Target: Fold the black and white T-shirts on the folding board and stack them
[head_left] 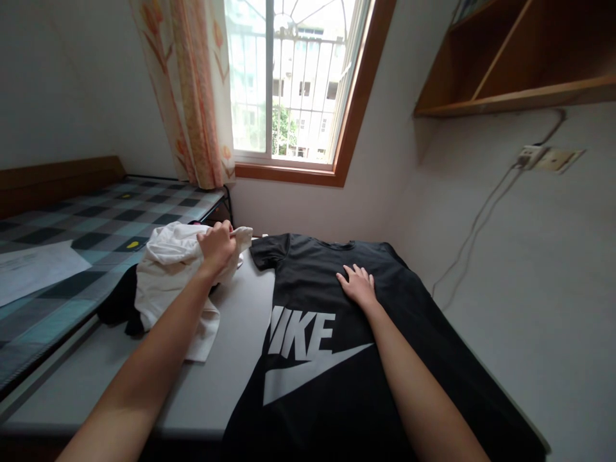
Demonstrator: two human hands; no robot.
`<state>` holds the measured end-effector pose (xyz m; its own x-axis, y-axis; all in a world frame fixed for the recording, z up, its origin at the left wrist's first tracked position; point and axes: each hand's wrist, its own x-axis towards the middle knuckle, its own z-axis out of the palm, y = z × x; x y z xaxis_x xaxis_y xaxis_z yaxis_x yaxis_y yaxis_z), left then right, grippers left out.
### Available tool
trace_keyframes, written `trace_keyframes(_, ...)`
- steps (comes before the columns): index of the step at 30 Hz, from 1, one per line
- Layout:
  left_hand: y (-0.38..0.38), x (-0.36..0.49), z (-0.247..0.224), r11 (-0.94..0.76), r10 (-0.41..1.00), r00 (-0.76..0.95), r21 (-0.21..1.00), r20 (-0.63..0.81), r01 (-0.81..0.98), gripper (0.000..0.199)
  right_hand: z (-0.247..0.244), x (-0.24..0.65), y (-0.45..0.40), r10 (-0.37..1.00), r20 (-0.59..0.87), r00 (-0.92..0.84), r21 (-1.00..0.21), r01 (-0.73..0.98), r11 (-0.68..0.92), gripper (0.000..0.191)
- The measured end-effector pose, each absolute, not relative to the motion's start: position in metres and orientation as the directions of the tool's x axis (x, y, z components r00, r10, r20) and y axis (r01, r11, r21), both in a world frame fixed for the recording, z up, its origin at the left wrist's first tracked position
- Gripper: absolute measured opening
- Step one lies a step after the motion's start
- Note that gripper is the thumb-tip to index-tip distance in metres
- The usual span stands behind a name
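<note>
A black T-shirt (317, 276) with large white NIKE lettering lies spread over the right side of the white tabletop (240, 321), its neckline toward the window. My right hand (359, 283) rests on the shirt's upper part, fingers spread and palm down. On the left, my left hand (217, 245) is closed on a crumpled white garment (168, 282), gripping a bunched part of it. The garment's exact kind cannot be made out. A black cloth (120, 301) pokes out from beneath it at the table's left side.
A bed with a checked sheet (163, 199) adjoins the table on the left, with a white paper (38, 266) on it. Behind are a curtain (192, 96) and a barred window (298, 83). A wooden shelf (510, 99) and a socket with cables (532, 156) are on the right wall.
</note>
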<state>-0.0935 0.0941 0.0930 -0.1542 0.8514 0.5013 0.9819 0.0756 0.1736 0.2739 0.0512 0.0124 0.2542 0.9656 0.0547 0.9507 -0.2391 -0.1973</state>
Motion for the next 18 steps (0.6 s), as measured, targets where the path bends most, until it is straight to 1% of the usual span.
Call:
trace_keyframes(2,0.088,-0.091,0.108,0.04,0.808,-0.153,0.206,0.57,0.978,0.026,0.018,0.267,0.05,0.96,0.152,0.234,-0.243,0.95,-0.193,0.049)
trace_keyframes(3,0.086,-0.09,0.116,0.013,0.786,-0.148,0.224,0.6,0.975,0.025,0.022,0.262,0.049,0.959,0.204,0.199,-0.3,0.945,-0.132,0.045)
trace_keyframes(5,0.08,-0.084,0.131,-0.055,0.75,-0.136,0.266,0.647,0.962,0.022,0.03,0.248,0.046,0.963,0.256,0.085,-0.496,0.867,0.055,0.039)
trace_keyframes(7,0.072,-0.074,0.143,-0.157,0.726,-0.096,0.3,0.681,0.941,0.021,0.034,0.231,0.042,0.972,0.219,-0.085,-0.733,0.643,0.221,0.044)
trace_keyframes(8,0.068,-0.068,0.147,-0.22,0.718,-0.062,0.311,0.693,0.925,0.022,0.035,0.222,0.039,0.965,0.189,-0.184,-0.826,0.502,0.257,0.05)
trace_keyframes(9,0.063,-0.061,0.15,-0.288,0.713,-0.021,0.319,0.701,0.903,0.023,0.035,0.214,0.036,0.948,0.169,-0.27,-0.89,0.371,0.265,0.06)
trace_keyframes(10,0.058,-0.054,0.151,-0.355,0.712,0.028,0.326,0.702,0.876,0.024,0.033,0.206,0.034,0.928,0.16,-0.337,-0.931,0.261,0.256,0.07)
trace_keyframes(12,0.049,-0.038,0.149,-0.473,0.715,0.132,0.336,0.687,0.814,0.025,0.029,0.195,0.029,0.896,0.151,-0.417,-0.972,0.102,0.212,0.089)
trace_keyframes(13,0.045,-0.03,0.146,-0.521,0.72,0.192,0.337,0.667,0.784,0.024,0.027,0.19,0.027,0.888,0.147,-0.435,-0.982,0.043,0.184,0.094)
trace_keyframes(14,0.042,-0.023,0.142,-0.559,0.726,0.253,0.334,0.64,0.758,0.022,0.025,0.187,0.025,0.885,0.144,-0.443,-0.988,-0.007,0.157,0.094)
trace_keyframes(15,0.04,-0.016,0.138,-0.59,0.732,0.315,0.33,0.604,0.737,0.019,0.023,0.185,0.025,0.883,0.146,-0.447,-0.989,-0.047,0.14,0.09)
trace_keyframes(16,0.038,-0.01,0.133,-0.612,0.736,0.372,0.323,0.565,0.722,0.016,0.022,0.184,0.024,0.881,0.152,-0.447,-0.988,-0.071,0.135,0.079)
trace_keyframes(18,0.037,-0.001,0.125,-0.642,0.74,0.467,0.304,0.484,0.704,0.012,0.022,0.183,0.024,0.883,0.173,-0.437,-0.985,-0.072,0.157,0.048)
